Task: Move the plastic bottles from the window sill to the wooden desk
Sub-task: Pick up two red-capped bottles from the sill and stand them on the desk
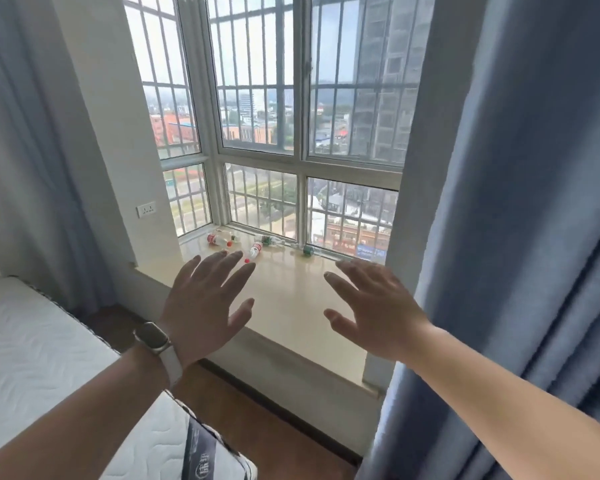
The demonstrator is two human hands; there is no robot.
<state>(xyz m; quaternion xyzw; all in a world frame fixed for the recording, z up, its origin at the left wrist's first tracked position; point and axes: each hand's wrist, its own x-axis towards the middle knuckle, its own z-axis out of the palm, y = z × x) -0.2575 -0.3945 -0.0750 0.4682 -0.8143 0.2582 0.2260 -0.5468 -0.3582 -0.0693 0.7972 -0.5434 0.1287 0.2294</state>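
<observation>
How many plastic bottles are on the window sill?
5, lying on the window sill: left red-label bottle, clear bottle behind it, middle red-label bottle, centre green-label bottle beside it, right green-label bottle. Others may be hidden.

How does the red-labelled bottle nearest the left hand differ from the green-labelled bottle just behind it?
The red-labelled bottle has a red label, the green-labelled bottle a green one. The red-labelled bottle points its red cap toward the room; the green-labelled bottle lies along the window frame, nearer the glass. Both are clear, lying on their sides on the window sill, untouched.
</observation>
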